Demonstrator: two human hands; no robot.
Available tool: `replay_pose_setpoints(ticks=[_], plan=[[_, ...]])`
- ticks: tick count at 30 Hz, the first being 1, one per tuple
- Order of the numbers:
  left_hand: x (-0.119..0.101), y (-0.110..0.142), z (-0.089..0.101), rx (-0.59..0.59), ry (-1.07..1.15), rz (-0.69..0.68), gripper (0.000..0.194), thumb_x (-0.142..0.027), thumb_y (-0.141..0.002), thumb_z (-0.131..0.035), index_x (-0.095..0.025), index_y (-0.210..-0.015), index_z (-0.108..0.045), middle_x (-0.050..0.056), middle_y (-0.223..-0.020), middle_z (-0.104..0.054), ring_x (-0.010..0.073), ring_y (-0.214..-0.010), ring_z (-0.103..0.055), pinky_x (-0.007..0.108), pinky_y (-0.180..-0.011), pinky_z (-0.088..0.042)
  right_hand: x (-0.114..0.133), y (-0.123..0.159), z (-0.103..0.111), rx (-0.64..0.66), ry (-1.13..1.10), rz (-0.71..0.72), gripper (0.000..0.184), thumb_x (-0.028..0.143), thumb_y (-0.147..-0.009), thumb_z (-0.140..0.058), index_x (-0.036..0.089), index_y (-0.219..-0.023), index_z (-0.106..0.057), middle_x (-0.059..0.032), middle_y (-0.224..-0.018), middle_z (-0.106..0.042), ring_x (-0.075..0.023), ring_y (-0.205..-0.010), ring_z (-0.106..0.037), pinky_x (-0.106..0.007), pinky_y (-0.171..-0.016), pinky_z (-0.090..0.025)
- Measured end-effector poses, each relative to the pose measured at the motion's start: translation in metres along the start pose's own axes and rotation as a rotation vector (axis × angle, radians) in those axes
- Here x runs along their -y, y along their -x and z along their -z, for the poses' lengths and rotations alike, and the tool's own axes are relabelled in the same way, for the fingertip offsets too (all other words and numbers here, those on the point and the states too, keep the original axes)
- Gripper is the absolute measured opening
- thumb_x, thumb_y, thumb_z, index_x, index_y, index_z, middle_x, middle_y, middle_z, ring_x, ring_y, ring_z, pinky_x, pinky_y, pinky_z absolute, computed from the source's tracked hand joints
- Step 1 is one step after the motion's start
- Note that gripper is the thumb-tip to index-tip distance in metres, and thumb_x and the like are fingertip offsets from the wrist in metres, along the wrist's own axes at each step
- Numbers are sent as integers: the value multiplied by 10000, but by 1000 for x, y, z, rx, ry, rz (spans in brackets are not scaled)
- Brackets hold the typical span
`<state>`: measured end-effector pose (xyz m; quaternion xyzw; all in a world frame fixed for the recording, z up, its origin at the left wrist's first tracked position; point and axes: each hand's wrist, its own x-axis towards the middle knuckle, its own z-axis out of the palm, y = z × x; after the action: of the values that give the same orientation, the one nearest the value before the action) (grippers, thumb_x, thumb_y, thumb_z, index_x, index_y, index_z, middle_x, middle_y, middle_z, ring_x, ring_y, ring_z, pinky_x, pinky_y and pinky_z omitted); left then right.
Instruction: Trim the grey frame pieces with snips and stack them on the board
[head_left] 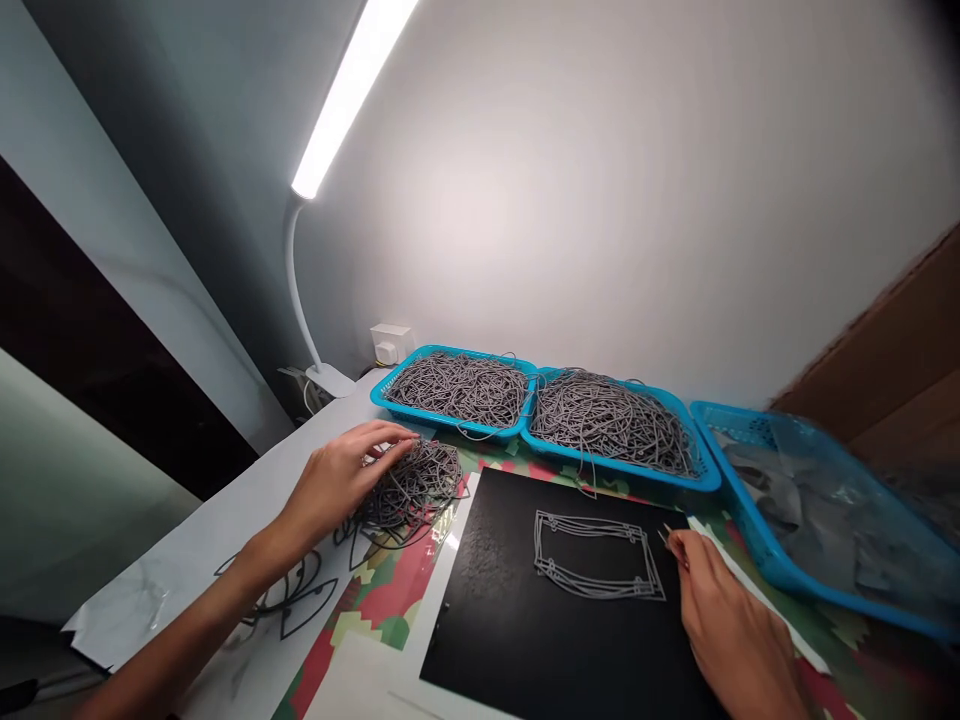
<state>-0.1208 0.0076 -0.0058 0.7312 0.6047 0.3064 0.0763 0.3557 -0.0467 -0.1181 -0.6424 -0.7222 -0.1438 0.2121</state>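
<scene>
My left hand has its thumb and index finger pinched together at the top of a loose, tangled pile of thin grey rubber seals. The strand between the fingertips is too small to make out fully. On a black board, several slim grey seals lie stacked in a rough rectangle with small tabs at the corners. Right of that stack, my right hand is closed around tweezers, whose thin tips point toward the seals. Most of the tweezers is hidden in the fingers.
Two blue baskets heaped with grey seals stand along the wall. Another blue basket at the right holds grey pieces in clear plastic. A white lamp stands at the back left. Loose dark loops lie by my left forearm.
</scene>
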Motion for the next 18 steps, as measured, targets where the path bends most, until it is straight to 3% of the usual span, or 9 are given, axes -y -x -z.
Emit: replay_pose_setpoints(ticks=[3,6,9,14,16,18], plan=[[-3,-8,5,-85,156,39,550,-783,-1017,-650,-282,-1043,-874,60,-1145,-862,275,-999,-788,329,-795,-599,-4,-1,-5,32,51,-48,242,211,-1170,-382,272,-1147,-615,-21,-1041,-828,-198,-620,-767,-313,-469,-397],[-2,-14,8,-88,298,49,530,-767,-936,-768,-249,-956,-876,77,-1059,-864,268,-946,-799,336,-803,-630,-5,-1,-8,47,81,-100,232,228,-1187,-394,267,-1171,-623,-30,-1052,-840,-214,-654,-784,-319,-487,-394],[5,-17,13,-27,329,53,502,-754,-902,-813,-261,-913,-907,88,-1089,-888,292,-999,-833,338,-806,-663,-6,-1,-10,56,87,-127,224,221,-1186,-412,267,-1188,-631,-34,-1057,-850,-225,-677,-796,-323,-513,-406],[6,-10,29,129,352,59,408,-702,-923,-828,-327,-1030,-949,85,-1195,-901,327,-1121,-850,377,-904,-714,-5,-2,-9,70,84,-140,197,221,-1177,-445,270,-1201,-635,-26,-1026,-860,-243,-671,-805,-331,-514,-391],[-4,-7,37,67,377,60,366,-660,-945,-832,-325,-1038,-944,83,-1197,-900,317,-1124,-852,362,-899,-724,-3,-3,-6,71,83,-150,199,215,-1172,-447,270,-1188,-637,-26,-1016,-865,-252,-679,-813,-335,-517,-395],[-17,-6,45,-93,400,27,312,-601,-958,-847,-310,-1027,-937,79,-1161,-903,276,-1029,-858,330,-863,-725,-1,-4,-3,76,66,-144,188,204,-1163,-458,270,-1181,-633,-20,-1008,-867,-261,-710,-828,-335,-527,-414]])
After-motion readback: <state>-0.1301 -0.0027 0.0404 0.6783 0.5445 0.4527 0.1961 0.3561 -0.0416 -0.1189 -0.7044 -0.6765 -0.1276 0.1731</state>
